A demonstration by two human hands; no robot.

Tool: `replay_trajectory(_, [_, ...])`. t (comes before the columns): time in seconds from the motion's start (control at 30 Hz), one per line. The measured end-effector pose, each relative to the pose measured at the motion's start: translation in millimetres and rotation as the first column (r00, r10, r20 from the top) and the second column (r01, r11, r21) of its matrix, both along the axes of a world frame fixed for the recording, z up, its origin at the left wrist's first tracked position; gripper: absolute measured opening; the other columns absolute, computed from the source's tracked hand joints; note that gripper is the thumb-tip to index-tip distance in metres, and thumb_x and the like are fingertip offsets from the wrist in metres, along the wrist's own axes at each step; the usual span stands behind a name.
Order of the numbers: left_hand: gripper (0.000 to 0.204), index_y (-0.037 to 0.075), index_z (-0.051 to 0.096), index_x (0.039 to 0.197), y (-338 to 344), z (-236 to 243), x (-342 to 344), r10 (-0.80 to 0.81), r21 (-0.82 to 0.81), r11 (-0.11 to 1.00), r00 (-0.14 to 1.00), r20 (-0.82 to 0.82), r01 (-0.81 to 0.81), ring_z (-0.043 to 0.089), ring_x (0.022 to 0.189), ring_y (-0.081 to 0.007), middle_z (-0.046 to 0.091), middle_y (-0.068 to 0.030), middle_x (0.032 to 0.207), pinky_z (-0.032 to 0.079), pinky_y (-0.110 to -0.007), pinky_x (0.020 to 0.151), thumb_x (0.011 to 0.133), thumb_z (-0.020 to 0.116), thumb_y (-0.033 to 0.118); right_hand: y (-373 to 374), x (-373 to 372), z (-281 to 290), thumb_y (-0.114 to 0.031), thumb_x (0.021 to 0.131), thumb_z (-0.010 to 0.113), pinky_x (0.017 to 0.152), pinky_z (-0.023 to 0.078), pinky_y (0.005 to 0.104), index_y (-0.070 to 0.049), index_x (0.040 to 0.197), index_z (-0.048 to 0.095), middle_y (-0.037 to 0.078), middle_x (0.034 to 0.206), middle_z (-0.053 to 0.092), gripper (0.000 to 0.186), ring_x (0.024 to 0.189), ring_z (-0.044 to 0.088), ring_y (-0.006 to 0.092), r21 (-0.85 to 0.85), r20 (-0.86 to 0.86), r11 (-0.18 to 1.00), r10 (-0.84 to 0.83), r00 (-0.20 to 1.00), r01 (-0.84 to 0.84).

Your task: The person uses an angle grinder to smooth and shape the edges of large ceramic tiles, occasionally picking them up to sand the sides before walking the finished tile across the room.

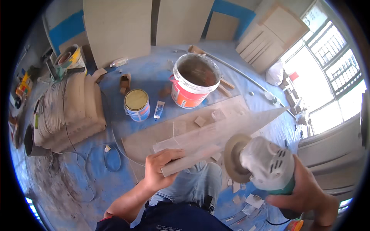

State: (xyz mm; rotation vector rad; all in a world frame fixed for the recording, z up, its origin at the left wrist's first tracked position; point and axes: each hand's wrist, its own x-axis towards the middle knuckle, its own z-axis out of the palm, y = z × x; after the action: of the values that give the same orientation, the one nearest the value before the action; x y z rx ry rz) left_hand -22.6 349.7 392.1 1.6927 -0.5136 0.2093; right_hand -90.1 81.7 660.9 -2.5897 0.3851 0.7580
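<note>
The left hand (pixel 162 163) grasps the pale slab (pixel 196 156), probably for steadying it, while the right hand (pixel 304 186) clasps the grinder (pixel 266 163) (by its body).

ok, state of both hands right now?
Left hand: closed, holding the near end of the slab.
Right hand: closed, holding the grinder.

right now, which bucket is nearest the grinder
The red-and-white bucket near centre; the yellow-and-white bucket stands farther from the grinder, at far left.
</note>
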Motion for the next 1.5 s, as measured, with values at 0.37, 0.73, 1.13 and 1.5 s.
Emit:
replay_trajectory(0.37, [0.031, -0.001, 0.072, 0.100, 4, -2, 0, -0.010, -0.040, 0.999, 1.000, -0.011, 0.009, 0.073, 0.099, -0.0310, 0.074, -0.0172, 0.099, 0.057, -0.034, 0.084, 0.069, 0.076, 0.000, 57, 8, -19, -0.037, 0.075, 0.081, 0.089, 0.046, 0.0468, 0.005, 0.125, 0.044, 0.026, 0.114, 0.060, 0.075, 0.103, 0.060, 0.0396, 0.067, -0.069, 0.985, 0.165, 0.984, -0.161])
replay_trajectory(0.73, [0.040, 0.002, 0.072, 0.104, 5, -1, 0, -0.061, -0.055, 0.997, 0.998, -0.017, 0.060, 0.073, 0.095, -0.0322, 0.074, -0.0181, 0.101, 0.058, -0.036, 0.080, 0.072, 0.082, 0.022, 99, 29, 2, -0.028, 0.079, 0.075, 0.085, 0.048, 0.0537, 0.007, 0.120, 0.044, 0.034, 0.101, 0.063, 0.061, 0.098, 0.061, 0.0538, 0.006, -0.263, 0.986, 0.164, 0.951, -0.168])
replay_trajectory(1.13, [0.026, -0.004, 0.070, 0.093, 1, 5, -4, 0.045, -0.064, 0.997, 0.999, 0.003, -0.045, 0.074, 0.090, -0.0341, 0.073, -0.0200, 0.092, 0.060, -0.039, 0.084, 0.071, 0.070, 0.009, 46, 38, -8, -0.047, 0.074, 0.081, 0.105, 0.042, 0.0455, 0.007, 0.139, 0.030, 0.025, 0.129, 0.054, 0.099, 0.120, 0.056, 0.0367, -0.057, -0.453, 0.998, 0.001, 0.891, -0.030])
replay_trajectory(1.5, [0.026, -0.005, 0.069, 0.093, -5, -2, -3, 0.015, -0.073, 0.997, 1.000, 0.015, -0.014, 0.074, 0.091, -0.0338, 0.073, -0.0202, 0.092, 0.059, -0.038, 0.083, 0.071, 0.071, 0.009, -14, 25, -9, -0.046, 0.073, 0.081, 0.104, 0.043, 0.0438, 0.006, 0.141, 0.032, 0.028, 0.129, 0.056, 0.098, 0.121, 0.057, 0.0398, -0.107, -0.117, 0.994, -0.038, 0.992, 0.025])
